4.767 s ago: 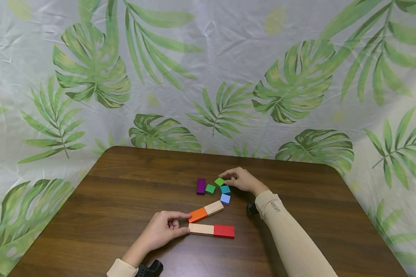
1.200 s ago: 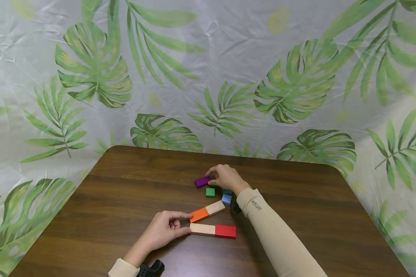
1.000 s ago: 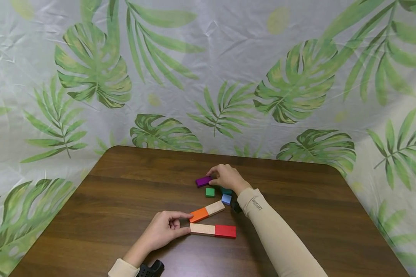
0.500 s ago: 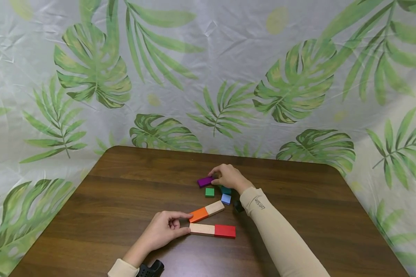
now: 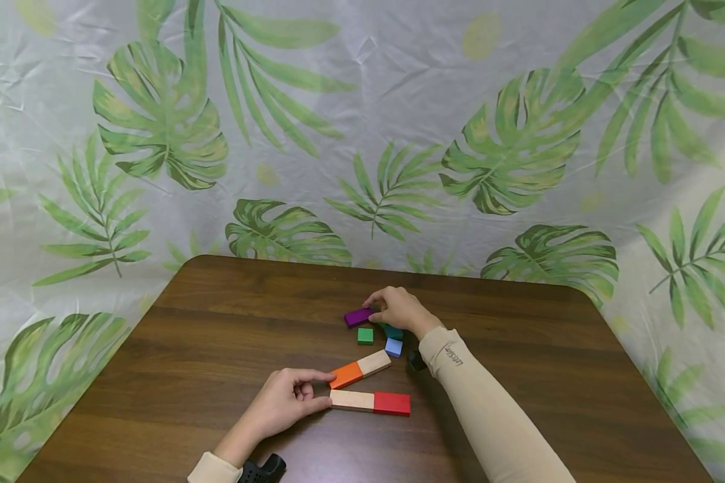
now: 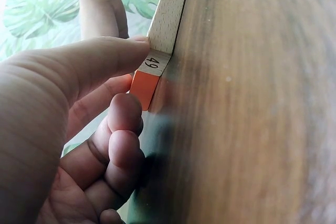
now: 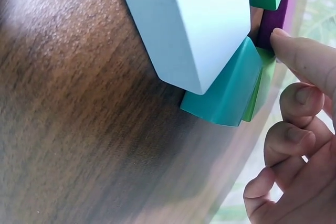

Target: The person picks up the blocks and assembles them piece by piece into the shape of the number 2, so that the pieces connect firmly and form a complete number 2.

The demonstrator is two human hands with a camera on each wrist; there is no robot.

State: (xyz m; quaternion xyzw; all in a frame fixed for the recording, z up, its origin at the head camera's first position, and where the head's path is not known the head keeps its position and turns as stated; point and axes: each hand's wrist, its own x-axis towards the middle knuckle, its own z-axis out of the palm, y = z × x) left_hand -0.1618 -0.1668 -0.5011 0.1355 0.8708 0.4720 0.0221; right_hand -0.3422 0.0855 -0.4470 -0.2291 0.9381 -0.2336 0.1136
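With thumb and index finger, my left hand [image 5: 284, 402] pinches the near-meeting left ends of two block rows in a V. The upper row is an orange block [image 5: 346, 376] and a plain wood block [image 5: 374, 363]; the lower is another plain block [image 5: 352, 400] and a red block [image 5: 392, 404]. A printed "49" shows on the plain end in the left wrist view. Farther back, my right hand [image 5: 401, 310] pinches the right end of a purple block [image 5: 356, 317]. A light green block [image 7: 261, 85] under that hand is mostly hidden in the head view.
Beside the right hand are a teal block [image 5: 393, 331] and a light blue block [image 5: 393, 347]. A green block [image 5: 365, 336] sits just in front of the purple one. The brown table [image 5: 229, 322] ends at a leaf-print cloth [image 5: 387, 100].
From the light green block, my right hand has gone left to the purple block, which now lies crosswise behind the green one. It then slid slightly right. My left hand has stayed put.
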